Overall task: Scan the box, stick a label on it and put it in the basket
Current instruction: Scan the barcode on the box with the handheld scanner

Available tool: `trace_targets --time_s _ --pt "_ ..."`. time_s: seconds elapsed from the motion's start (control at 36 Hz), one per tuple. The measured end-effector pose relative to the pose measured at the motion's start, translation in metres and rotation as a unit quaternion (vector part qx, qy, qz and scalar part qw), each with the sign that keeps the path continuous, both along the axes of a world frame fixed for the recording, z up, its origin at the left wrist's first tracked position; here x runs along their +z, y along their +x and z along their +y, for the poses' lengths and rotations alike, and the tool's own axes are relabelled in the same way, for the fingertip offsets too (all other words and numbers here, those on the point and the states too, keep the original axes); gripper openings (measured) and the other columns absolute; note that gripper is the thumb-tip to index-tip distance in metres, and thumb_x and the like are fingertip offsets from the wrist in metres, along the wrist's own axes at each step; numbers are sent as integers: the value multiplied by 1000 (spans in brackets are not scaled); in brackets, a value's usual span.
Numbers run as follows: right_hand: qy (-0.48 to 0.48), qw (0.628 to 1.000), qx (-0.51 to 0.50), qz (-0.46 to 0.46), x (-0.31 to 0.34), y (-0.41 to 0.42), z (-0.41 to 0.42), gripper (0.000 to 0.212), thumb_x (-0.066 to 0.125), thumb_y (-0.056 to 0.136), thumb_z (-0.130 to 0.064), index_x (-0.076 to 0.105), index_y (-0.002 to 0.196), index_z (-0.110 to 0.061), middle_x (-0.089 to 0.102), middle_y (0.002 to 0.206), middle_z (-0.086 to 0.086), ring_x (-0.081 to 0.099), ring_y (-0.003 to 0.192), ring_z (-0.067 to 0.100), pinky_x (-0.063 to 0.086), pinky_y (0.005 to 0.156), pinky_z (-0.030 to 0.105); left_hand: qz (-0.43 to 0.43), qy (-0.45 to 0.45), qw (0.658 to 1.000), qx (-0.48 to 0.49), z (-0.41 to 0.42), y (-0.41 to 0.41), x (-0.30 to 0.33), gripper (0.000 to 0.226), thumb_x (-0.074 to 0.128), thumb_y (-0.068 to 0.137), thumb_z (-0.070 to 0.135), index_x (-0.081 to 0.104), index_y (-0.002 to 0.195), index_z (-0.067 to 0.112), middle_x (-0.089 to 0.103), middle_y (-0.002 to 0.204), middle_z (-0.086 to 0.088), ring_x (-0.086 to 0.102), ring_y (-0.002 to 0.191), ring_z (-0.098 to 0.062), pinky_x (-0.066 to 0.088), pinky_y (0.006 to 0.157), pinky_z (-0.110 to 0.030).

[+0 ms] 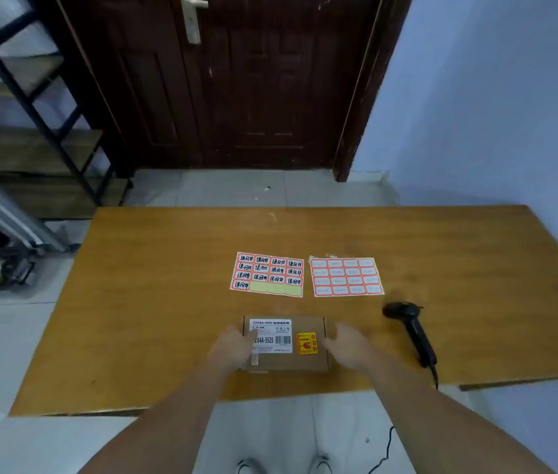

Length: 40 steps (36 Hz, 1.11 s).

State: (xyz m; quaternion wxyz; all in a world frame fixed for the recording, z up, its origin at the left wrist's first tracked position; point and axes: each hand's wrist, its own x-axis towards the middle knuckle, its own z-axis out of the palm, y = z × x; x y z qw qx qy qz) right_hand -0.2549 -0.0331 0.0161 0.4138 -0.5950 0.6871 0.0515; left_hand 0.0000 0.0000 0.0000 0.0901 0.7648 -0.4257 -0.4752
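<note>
1. Two hands flank the box: left hand on its 9 o'clock edge, fingers over the label, seemingly gripping.
2. Box lies flat near the table front edge, long axis 9-to-3, barcode up, print reading upright.
3. Right hand spread wide, grip unclear.
4. Scan step pending, likely; next, fetch scanner at 3 o'clock.

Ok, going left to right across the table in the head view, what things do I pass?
Left hand → box → right hand → scanner. Farther back, the written label sheet lies left of the blank label sheet.
</note>
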Motion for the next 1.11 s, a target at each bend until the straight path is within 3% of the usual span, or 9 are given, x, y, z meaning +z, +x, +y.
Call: trace_targets --time_s 0.11,0.28,0.42,0.47,0.72,0.94,1.0,1.06,1.11 --pt "28 999 -29 9 -12 0 3 35 57 99 -42 60 123 -17 66 126 5 56 94 13 47 82 29 10 21 1000 -6 2 -3 -13 53 45 104 43 52 141 6 61 138 -12 60 118 -28 47 97 -36" --pt "55 998 -35 -24 -29 2 10 40 58 99 -37 54 133 -17 63 132 6 59 118 26 49 103 43 12 28 999 34 3 -12 -31 38 48 105 26 55 137 7 63 134 -12 61 116 -29 50 93 -36" --pt "39 999 -20 -12 -34 -19 5 33 61 98 -35 53 126 -20 64 124 5 60 109 22 52 97 40 30 21 997 64 -1 -30 -32 22 45 105 20 59 121 14 68 126 -9 60 93 -17 44 62 -20" --pt "38 999 -19 -9 -34 -33 0 32 62 97 -34 53 125 -19 64 123 5 60 109 22 52 97 41 38 15 996 73 -4 -43 -33 26 46 105 19 59 127 12 67 127 -9 58 91 -16 39 54 -16" --pt "21 1000 -18 6 -32 -80 -15 28 62 98 -30 52 122 -18 63 119 5 61 107 22 54 96 41 62 5 994 95 -16 -92 -42 31 46 105 22 58 133 13 69 119 -4 60 91 -17 44 58 -19" --pt "12 1000 -1 -17 -41 -85 -21 30 62 98 -35 55 124 -21 64 121 2 61 109 21 54 96 40 21 -8 995 93 -19 -98 -44 37 44 105 24 53 140 14 66 130 -8 58 95 -19 45 63 -23" --pt "1 1000 15 -13 -38 -89 -21 28 63 96 -40 58 119 -25 66 114 -2 63 103 17 55 89 36 11 -11 996 90 -17 -99 -45 37 44 105 25 54 139 15 66 130 -7 57 95 -19 45 71 -27" --pt "-61 997 28 24 -32 -100 -23 18 62 95 -45 59 105 -31 67 96 -9 64 84 8 55 69 28 2 -12 996 87 -15 -98 -46 36 46 104 28 55 137 15 66 131 -6 56 96 -19 44 77 -30" --pt "-156 986 0 60 -23 -120 -27 19 62 95 -43 51 85 -31 62 75 -10 59 63 5 45 51 24 -6 -8 996 86 -13 -98 -48 37 46 104 30 54 136 14 65 131 -7 56 96 -18 44 77 -31"
